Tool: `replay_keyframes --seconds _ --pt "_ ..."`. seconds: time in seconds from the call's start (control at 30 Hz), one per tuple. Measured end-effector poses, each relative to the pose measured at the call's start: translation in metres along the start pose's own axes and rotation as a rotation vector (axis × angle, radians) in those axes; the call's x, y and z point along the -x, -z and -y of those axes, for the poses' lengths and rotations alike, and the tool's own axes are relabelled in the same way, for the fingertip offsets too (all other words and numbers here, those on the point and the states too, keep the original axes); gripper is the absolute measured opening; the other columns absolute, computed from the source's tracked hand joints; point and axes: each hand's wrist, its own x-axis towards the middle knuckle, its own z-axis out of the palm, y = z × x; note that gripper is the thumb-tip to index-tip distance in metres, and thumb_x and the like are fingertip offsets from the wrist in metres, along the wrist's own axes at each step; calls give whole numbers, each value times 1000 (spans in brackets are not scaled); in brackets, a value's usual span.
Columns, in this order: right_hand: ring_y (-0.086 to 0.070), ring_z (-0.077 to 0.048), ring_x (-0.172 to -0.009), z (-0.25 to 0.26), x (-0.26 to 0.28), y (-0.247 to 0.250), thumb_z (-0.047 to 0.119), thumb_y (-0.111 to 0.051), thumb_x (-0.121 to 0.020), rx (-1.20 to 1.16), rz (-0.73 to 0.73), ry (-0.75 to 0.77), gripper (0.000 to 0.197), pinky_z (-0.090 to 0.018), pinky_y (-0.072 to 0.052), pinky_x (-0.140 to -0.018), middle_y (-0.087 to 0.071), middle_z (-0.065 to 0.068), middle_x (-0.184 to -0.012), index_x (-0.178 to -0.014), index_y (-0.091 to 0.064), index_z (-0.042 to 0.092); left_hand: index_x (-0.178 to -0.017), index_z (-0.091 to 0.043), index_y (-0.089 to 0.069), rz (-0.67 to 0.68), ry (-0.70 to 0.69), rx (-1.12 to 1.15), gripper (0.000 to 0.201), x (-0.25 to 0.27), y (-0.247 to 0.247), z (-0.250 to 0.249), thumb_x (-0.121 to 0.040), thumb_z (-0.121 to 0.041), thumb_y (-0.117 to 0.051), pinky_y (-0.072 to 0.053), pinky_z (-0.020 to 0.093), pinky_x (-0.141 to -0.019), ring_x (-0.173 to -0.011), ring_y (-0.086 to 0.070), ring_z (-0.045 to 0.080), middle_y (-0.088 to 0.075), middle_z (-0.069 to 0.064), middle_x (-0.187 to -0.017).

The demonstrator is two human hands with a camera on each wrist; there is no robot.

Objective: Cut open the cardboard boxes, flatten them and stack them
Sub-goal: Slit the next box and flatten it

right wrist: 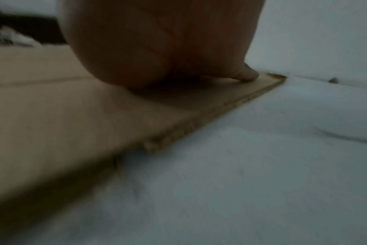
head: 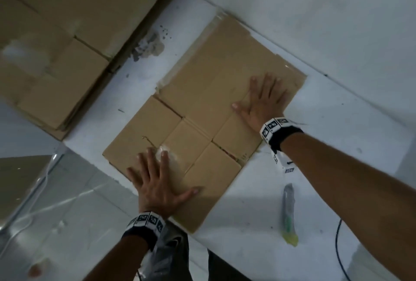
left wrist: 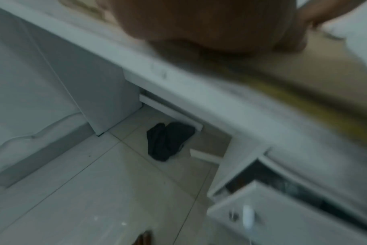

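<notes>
The left hand [head: 157, 181] is laid flat, fingers spread wide, on the near corner of a flattened brown cardboard box [head: 202, 105] that lies on the white tabletop [head: 337, 145]. The right hand [head: 263, 100] is pressed on the box's right part, fingers straight and splayed; nothing is gripped. A utility knife with a grey and yellow-green handle [head: 289, 215] lies on the table just beside the box's near right edge, untouched. A stack of flattened brown cardboard boxes [head: 56, 44] is seen at far left, apart from the pressed box.
</notes>
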Motion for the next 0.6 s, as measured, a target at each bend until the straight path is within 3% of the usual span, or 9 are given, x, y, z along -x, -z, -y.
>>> replay_keyframes --seconds 0.03,0.1,0.13,0.17,0.2,0.27,0.33,0.47,0.6 --pt "13 -51 -149 0 -2 2 88 -18 -84 25 9 5 105 -75 0 -113 17 -25 -164 -160 10 21 -163 -22 -13 -17 13 27 138 0 5 0 -58 -107 -41 11 68 -120 -156 8 41 2 16 -171" --pt "9 -53 -149 5 -10 12 90 -22 -81 54 4 13 111 -76 -3 -112 14 -28 -163 -161 6 17 -142 -19 -43 -100 67 92 117 -14 24 0 -63 -105 -38 -8 71 -120 -148 -24 43 -29 14 -158" --pt "8 -53 -149 12 -18 19 91 -24 -80 52 10 23 114 -77 -2 -112 15 -27 -163 -160 6 17 -132 -17 -48 -160 96 117 109 -26 35 -1 -67 -103 -34 -18 71 -116 -139 -35 43 -38 13 -149" --pt "10 -52 -149 23 -27 27 93 -26 -78 43 18 52 116 -77 1 -112 18 -25 -164 -160 8 18 -132 -16 -47 -211 112 132 106 -41 45 -1 -70 -101 -33 -21 72 -115 -137 -38 42 -39 13 -148" --pt "13 -51 -149 38 -39 34 94 -28 -76 30 32 101 118 -77 3 -112 21 -23 -164 -160 11 21 -141 -18 -41 -220 108 134 108 -56 54 -3 -71 -99 -36 -13 73 -118 -144 -31 42 -32 12 -156" --pt "19 -51 -148 71 -58 45 98 -33 -70 30 99 201 123 -78 3 -111 27 -17 -163 -159 15 27 -162 -29 -11 -147 51 60 120 -84 60 -8 -70 -102 -36 13 71 -117 -157 4 39 0 8 -171" --pt "27 -52 -144 93 -73 44 102 -37 -62 61 164 232 130 -78 7 -110 34 -14 -161 -157 20 32 -161 -37 15 -55 10 -52 124 -105 59 -12 -66 -106 -26 18 74 -113 -152 27 40 27 7 -168" --pt "33 -53 -141 102 -77 40 105 -36 -54 72 189 219 138 -78 11 -108 40 -16 -157 -154 26 32 -153 -40 32 120 27 -52 125 -116 62 -10 -64 -106 -26 18 76 -111 -144 41 41 44 7 -159" --pt "30 -54 -142 106 -71 53 103 -40 -57 89 216 189 137 -78 8 -110 38 -17 -158 -155 24 32 -155 -40 27 244 54 -82 130 -121 77 -14 -62 -104 -37 13 77 -112 -146 38 42 43 7 -160"
